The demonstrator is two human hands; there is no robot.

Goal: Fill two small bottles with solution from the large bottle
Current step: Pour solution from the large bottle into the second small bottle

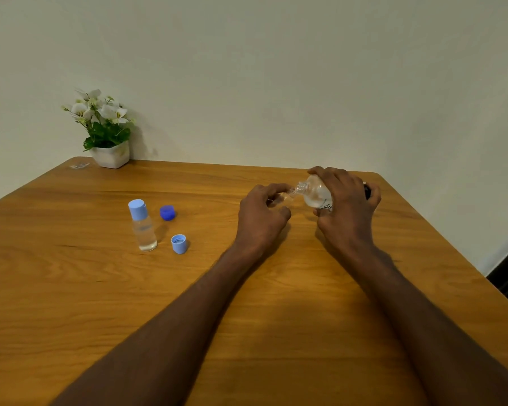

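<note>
Both of my hands are busy toward the far right of the wooden table [276, 332]. With my right hand [348, 210] I grip the large bottle [316, 194], fingers wrapped over its clear body, and I have it tipped over to the left so its open threaded neck points down and leftward. With my left hand [261, 213] I hold a small bottle [286, 197] between thumb and curled fingers, its mouth right at the neck of the big one; most of this little bottle is hidden behind my fingers, so I cannot tell how full it is (nor whether the two mouths truly touch). Both forearms reach in from the near edge, bare, just above the tabletop. Off to the left, well apart from my hands, the other small bottle [143, 225] stands upright with its light blue cap on and clear liquid inside. Just right of it and a little farther away lies a dark blue cap [167, 212], and nearer to me, to the bottle's right, a light blue cap [179, 243] rests with its open side showing. In the far left corner, against the pale wall, sits a white pot of white flowers [107, 130] with green leaves.
</note>
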